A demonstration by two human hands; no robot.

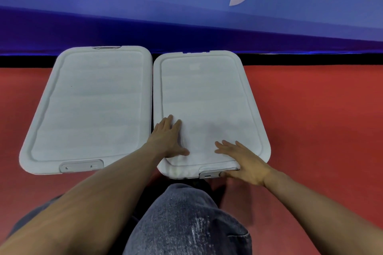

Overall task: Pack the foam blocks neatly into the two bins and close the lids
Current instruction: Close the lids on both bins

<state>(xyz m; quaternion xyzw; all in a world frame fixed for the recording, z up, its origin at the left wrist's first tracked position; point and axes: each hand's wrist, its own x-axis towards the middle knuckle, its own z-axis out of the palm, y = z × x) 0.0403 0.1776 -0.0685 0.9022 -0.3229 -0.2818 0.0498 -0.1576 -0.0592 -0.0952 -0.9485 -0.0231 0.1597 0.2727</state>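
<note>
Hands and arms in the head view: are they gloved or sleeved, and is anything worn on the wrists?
Both are bare. The left hand and right hand have no gloves, and no rings, watch or bands show. Both forearms are uncovered right to the frame's edge, so no sleeve is visible. The only clothing in view is blue-grey denim over the knee.

Even, fairly bright overhead light is washing out detail on the white lids (204,97), leaving only soft shadows beneath the hands (244,161). Wide-angle distortion is bending lines toward the edges, and everything is looking slightly soft.
</note>
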